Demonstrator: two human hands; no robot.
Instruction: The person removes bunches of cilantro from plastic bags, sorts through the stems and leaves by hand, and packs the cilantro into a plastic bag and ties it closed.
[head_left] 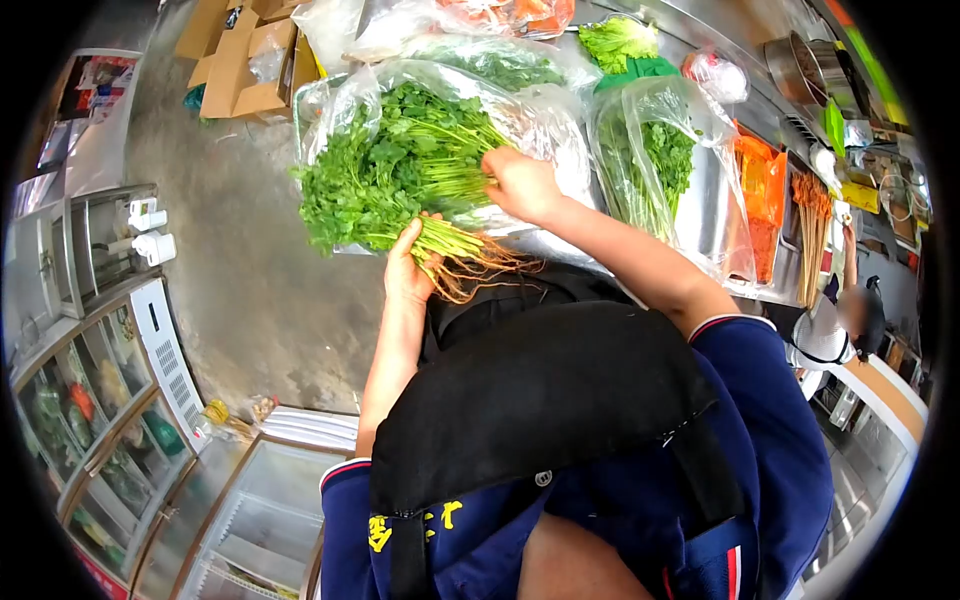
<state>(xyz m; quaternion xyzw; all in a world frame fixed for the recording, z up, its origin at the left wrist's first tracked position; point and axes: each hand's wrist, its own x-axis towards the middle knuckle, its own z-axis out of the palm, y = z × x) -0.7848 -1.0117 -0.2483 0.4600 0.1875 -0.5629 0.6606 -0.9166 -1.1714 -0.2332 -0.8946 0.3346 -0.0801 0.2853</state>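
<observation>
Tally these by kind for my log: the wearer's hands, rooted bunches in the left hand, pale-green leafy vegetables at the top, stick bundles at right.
Wearer's hands: 2 (left hand, right hand)
Rooted bunch: 1
Pale-green leafy vegetable: 1
Stick bundle: 1
Total: 5

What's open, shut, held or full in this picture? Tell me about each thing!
Left hand: closed around rooted greens
Rooted greens: held, roots on
Right hand: closed on stems of leafy pile
Leafy pile: heaped, unchopped
Cardboard box: open
Clear bag on the right: holds greens
</observation>
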